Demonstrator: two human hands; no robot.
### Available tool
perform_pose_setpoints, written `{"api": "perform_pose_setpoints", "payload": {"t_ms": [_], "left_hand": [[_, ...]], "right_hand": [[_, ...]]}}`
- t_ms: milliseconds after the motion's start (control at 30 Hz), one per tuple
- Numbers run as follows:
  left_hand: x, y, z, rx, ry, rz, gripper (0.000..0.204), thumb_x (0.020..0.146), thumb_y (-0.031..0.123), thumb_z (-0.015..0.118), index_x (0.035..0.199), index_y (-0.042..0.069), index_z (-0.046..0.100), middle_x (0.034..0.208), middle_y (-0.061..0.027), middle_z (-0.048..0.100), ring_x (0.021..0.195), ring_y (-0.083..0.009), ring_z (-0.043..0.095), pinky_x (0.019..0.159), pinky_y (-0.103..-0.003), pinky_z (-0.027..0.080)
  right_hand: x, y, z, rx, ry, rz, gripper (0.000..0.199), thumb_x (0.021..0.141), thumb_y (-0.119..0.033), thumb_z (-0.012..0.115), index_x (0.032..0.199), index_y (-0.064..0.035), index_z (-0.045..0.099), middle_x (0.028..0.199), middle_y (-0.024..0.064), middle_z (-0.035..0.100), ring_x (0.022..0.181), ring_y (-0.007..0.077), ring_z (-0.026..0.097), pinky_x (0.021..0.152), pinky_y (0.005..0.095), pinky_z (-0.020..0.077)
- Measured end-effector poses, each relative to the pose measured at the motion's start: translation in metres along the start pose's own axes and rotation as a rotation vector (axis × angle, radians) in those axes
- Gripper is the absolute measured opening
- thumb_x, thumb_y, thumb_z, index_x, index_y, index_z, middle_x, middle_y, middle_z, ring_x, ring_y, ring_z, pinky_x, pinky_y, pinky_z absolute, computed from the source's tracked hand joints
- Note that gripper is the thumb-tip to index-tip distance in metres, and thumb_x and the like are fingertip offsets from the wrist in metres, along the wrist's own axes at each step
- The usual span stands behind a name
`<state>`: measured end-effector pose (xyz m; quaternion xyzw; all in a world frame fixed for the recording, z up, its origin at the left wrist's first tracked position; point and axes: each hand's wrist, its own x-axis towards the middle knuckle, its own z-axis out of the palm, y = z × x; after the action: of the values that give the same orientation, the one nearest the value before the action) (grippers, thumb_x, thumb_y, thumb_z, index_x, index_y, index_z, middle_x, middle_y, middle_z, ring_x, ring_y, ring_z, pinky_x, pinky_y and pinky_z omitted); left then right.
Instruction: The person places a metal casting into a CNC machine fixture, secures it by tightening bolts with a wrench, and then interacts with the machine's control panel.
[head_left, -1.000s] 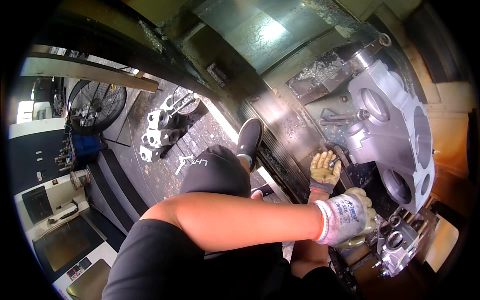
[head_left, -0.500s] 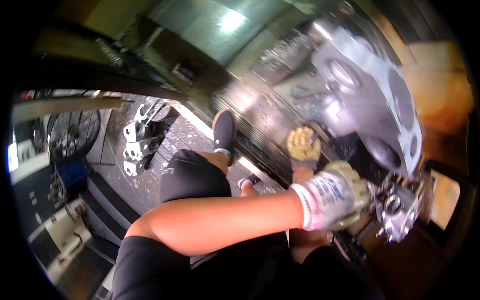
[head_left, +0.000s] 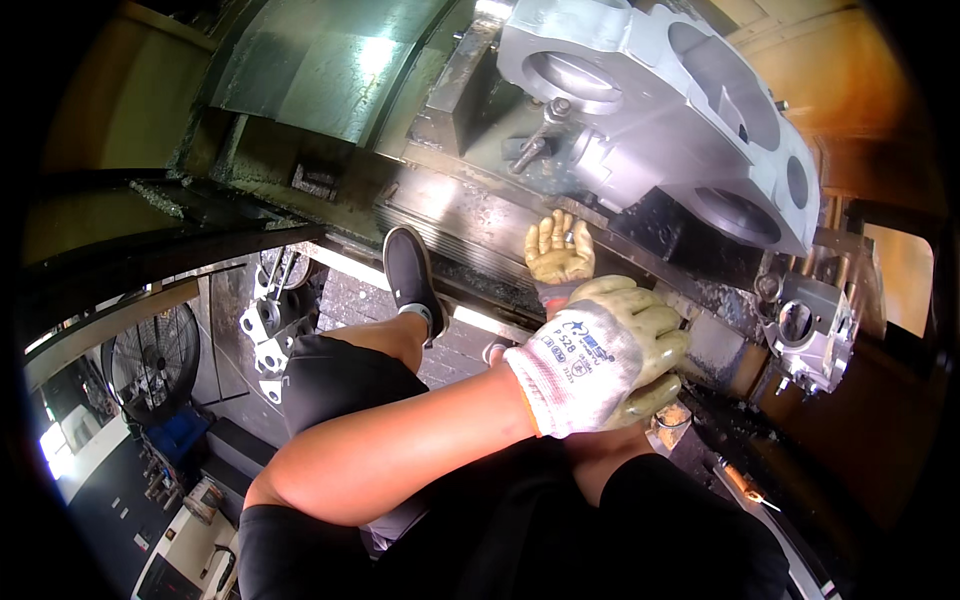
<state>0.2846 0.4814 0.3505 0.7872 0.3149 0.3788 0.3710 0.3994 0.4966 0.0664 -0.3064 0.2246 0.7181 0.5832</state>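
Note:
My left hand [head_left: 600,355], in a white and yellowish work glove, reaches across my body, its fingers curled over the dark ledge of the machine bed [head_left: 470,225]. Just above it my right hand [head_left: 560,250], in a yellow glove, shows palm up with fingers raised; a small shiny metal part [head_left: 568,237] lies in the palm. Its wrist is hidden behind my left hand. A large grey metal casting [head_left: 650,90] with round bores is clamped on the machine right above both hands.
A smaller metal casting [head_left: 810,330] sits at the right. My dark shoe [head_left: 405,270] rests on the machine's edge. Below left are several pale castings on the floor [head_left: 265,320], a round fan [head_left: 150,360] and blue bins. Metal chips lie about.
The view has swung toward the big casting, which now fills the top. Both hands keep their places relative to each other, the left one still on the ledge.

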Motion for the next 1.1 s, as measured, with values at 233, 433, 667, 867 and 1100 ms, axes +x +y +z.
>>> {"api": "perform_pose_setpoints", "payload": {"t_ms": [233,433,667,867,1100], "left_hand": [[0.003,-0.001,0.004,0.020,-0.003,0.010,0.038,0.084,0.030,0.079,0.109,0.002,0.072,0.105,-0.0126,0.071,0.099,-0.0311,0.071,0.089,-0.043,0.055],[0.005,-0.003,0.010,-0.007,0.024,0.022,0.031,0.082,0.031,0.077,0.099,0.006,0.069,0.096,-0.0122,0.068,0.097,-0.0327,0.068,0.095,-0.046,0.051],[0.006,-0.003,0.014,0.013,-0.021,0.007,0.033,0.082,0.032,0.077,0.101,0.005,0.070,0.094,-0.0129,0.068,0.094,-0.0342,0.068,0.093,-0.046,0.051],[0.001,-0.007,0.011,0.045,-0.013,0.025,0.036,0.084,0.029,0.079,0.108,0.003,0.070,0.102,-0.0120,0.070,0.097,-0.0310,0.070,0.087,-0.044,0.055],[0.001,-0.006,0.009,0.030,-0.041,0.019,0.041,0.085,0.030,0.079,0.113,0.001,0.071,0.108,-0.0136,0.071,0.100,-0.0325,0.070,0.091,-0.045,0.055]], "right_hand": [[-0.005,0.004,-0.007,-0.010,-0.205,0.077,0.030,0.098,-0.042,0.076,0.104,-0.0127,0.078,0.116,0.0049,0.078,0.111,0.0277,0.073,0.106,0.0530,0.0554],[-0.004,0.001,0.002,0.010,-0.136,0.106,0.029,0.099,-0.039,0.075,0.112,-0.0130,0.076,0.117,0.0047,0.077,0.113,0.0276,0.071,0.107,0.0547,0.0539],[0.003,-0.002,0.002,-0.093,0.074,-0.043,0.033,0.099,-0.043,0.074,0.120,-0.0177,0.071,0.126,0.0004,0.072,0.119,0.0254,0.064,0.112,0.0538,0.0487],[-0.017,0.002,0.017,-0.082,0.001,0.093,0.019,0.098,-0.034,0.077,0.106,-0.0165,0.076,0.121,0.0016,0.075,0.115,0.0241,0.067,0.110,0.0482,0.0508],[-0.002,-0.009,0.000,-0.034,-0.041,0.048,0.020,0.099,-0.032,0.076,0.107,-0.0141,0.075,0.100,0.0003,0.075,0.091,0.0209,0.068,0.101,0.0424,0.0542]]}}
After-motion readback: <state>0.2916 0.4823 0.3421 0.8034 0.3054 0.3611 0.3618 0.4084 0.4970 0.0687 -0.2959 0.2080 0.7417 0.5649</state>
